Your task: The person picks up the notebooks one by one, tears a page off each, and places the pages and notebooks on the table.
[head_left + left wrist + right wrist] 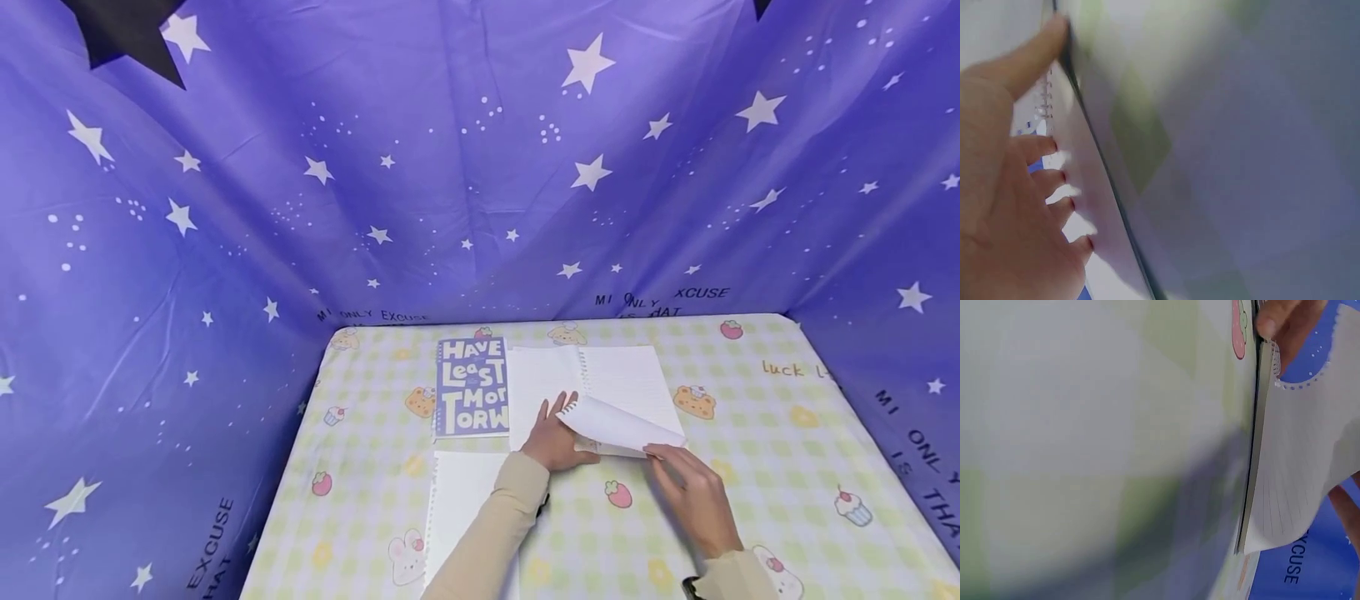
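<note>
A ring-bound notebook lies spread on the table, its coils down the middle. One lined page bows up from its lower right part, and a row of punched holes along the page's edge stands free of the coils. My right hand pinches this page near its lower right corner; the fingers show at the right edge of the right wrist view. My left hand rests on the notebook beside the coils, fingers spread, thumb at the bottom edge. The raised page partly hides the fingertips.
A purple-covered notebook with large white lettering lies to the left. Below it, a loose white sheet with a punched left edge is partly under my left forearm. The checked tablecloth meets purple star-patterned curtains.
</note>
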